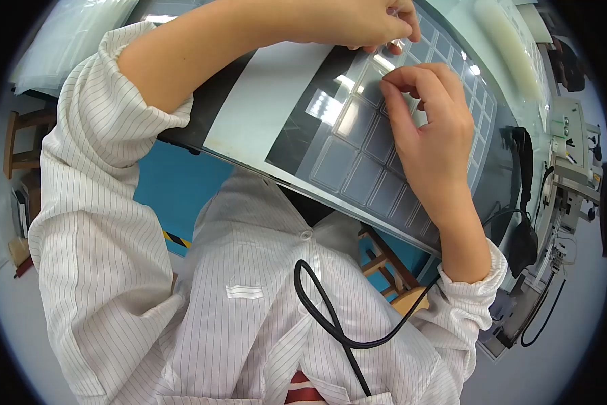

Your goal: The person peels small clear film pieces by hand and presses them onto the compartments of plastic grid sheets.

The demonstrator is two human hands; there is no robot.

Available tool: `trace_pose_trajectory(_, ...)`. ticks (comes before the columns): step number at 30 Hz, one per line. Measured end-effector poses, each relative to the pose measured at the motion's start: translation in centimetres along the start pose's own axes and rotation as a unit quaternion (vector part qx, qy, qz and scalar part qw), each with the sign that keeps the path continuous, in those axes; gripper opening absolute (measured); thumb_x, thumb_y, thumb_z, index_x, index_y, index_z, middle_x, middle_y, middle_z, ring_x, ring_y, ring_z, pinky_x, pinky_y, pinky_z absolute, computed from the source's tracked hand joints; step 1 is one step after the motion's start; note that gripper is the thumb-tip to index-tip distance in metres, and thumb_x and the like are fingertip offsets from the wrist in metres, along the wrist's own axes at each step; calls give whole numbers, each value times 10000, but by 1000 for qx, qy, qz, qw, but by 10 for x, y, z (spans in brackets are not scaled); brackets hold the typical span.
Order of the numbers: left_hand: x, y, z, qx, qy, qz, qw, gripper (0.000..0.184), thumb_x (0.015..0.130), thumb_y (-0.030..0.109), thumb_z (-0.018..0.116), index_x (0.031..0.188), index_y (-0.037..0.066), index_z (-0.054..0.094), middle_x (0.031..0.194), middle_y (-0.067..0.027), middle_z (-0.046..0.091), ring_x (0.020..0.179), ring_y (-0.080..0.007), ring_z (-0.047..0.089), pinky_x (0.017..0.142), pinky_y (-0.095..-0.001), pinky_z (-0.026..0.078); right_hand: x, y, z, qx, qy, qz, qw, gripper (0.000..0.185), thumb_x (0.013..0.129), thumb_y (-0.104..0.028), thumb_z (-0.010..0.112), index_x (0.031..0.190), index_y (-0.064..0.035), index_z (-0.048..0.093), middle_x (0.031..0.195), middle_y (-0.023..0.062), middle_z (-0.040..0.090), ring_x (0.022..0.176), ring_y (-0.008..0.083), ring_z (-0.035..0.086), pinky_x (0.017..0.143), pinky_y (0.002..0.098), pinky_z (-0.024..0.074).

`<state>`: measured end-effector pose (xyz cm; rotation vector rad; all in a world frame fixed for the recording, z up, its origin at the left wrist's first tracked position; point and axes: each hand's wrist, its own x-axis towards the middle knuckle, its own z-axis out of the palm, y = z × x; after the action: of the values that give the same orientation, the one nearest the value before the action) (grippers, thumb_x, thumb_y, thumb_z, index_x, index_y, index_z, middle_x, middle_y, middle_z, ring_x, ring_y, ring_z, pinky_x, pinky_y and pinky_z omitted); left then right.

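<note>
On the dark work surface lies a sheet of clear rectangular panels (367, 179) set out in a grid, with bright reflections on it. My left hand (361, 23) reaches across its far left part, fingers bent and pinched together. A small transparent glint shows at those fingertips, too unclear to name. Over the middle of the grid is my right hand (435, 111), thumb and index fingertip brought together just above the panels. Whether a thin clear piece is between them cannot be seen.
A white strip (266, 98) lies left of the grid. Stacked clear sheets (70, 44) stand at the far left, and a translucent roll-like bundle (513, 50) at the back right. A black cable (337, 331) hangs before my body. Metal equipment (573, 155) stands at right.
</note>
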<state>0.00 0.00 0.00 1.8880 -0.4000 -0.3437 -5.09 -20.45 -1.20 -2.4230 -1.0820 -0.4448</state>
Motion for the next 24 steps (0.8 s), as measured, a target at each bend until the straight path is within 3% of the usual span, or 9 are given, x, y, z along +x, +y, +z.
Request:
trace_pose_trajectory(6, -2, -7, 4, -31, -1, 15, 999, 280, 966, 107, 552, 1140, -68, 686, 940, -134, 715, 786, -151, 626, 730, -288, 514, 3, 6, 4, -12, 17, -14, 1000, 92, 893, -38, 719, 976, -8, 693, 952, 103, 660, 855, 226, 631, 758, 326, 510)
trace_pose_trajectory(9, -3, -8, 6, -37, 20, 95, 995, 266, 956, 105, 555, 1104, -65, 696, 926, -117, 709, 770, -149, 614, 708, -281, 505, 4, 5, 2, -40, -3, -25, 999, 133, 911, -56, 720, 1030, -7, 685, 931, 82, 644, 846, 182, 616, 745, 285, 491)
trace_pose_trajectory(11, -4, -4, 1, -62, -21, 99, 993, 260, 971, 166, 599, 1071, -47, 711, 902, -94, 699, 761, -120, 597, 689, -260, 487, 3, 4, -6, 111, 0, 29, 993, 142, 969, -81, 688, 1085, 1, 676, 945, 39, 659, 844, 108, 595, 736, 236, 465)
trace_pose_trajectory(12, -5, 1, -1, -63, -20, 98, 993, 260, 971, 166, 599, 1071, -47, 711, 902, -94, 699, 761, -120, 597, 689, -260, 487, 4, 4, -11, 111, -1, 29, 993, 142, 969, -81, 688, 1085, 1, 676, 945, 39, 659, 844, 108, 595, 736, 236, 465)
trace_pose_trajectory(14, -6, 12, -2, -107, -116, -4, 987, 297, 989, 260, 640, 1049, -19, 723, 872, -57, 681, 743, -87, 572, 678, -237, 469, 7, 4, -25, 179, 40, 158, 970, 142, 1017, -96, 647, 1104, 13, 673, 971, 10, 667, 835, 50, 563, 726, 198, 442)
trace_pose_trajectory(17, -6, -3, 3, -124, -163, 64, 977, 328, 1002, 320, 650, 1023, 2, 728, 830, -21, 651, 726, -68, 554, 666, -225, 458, 7, 11, -31, 200, 21, 187, 962, 147, 1033, -92, 625, 1097, 32, 670, 996, 8, 681, 818, 33, 558, 710, 185, 440)
trace_pose_trajectory(19, -9, -2, 4, -131, -155, 73, 976, 300, 1016, 290, 629, 1020, 5, 724, 803, -1, 630, 708, -75, 550, 662, -223, 459, 1, 12, -27, 196, 26, 182, 963, 132, 1012, -89, 652, 1084, 20, 675, 952, -1, 670, 803, 35, 555, 684, 193, 441)
trace_pose_trajectory(21, -8, 2, 2, -96, -87, 56, 990, 275, 1028, 243, 608, 1053, -10, 713, 797, -4, 626, 701, -78, 549, 655, -225, 460, -6, 7, -26, 75, -20, 138, 987, 103, 981, -76, 678, 1051, 0, 682, 913, 4, 663, 799, 51, 572, 660, 216, 452)
trace_pose_trajectory(24, -6, 0, 5, -137, -75, 37, 987, 260, 1036, 191, 576, 1106, -33, 687, 803, -19, 633, 697, -82, 554, 650, -230, 469, -14, 5, -17, 25, -15, 67, 997, 84, 929, -42, 702, 1006, -14, 685, 891, 51, 658, 776, 135, 604, 648, 270, 477)
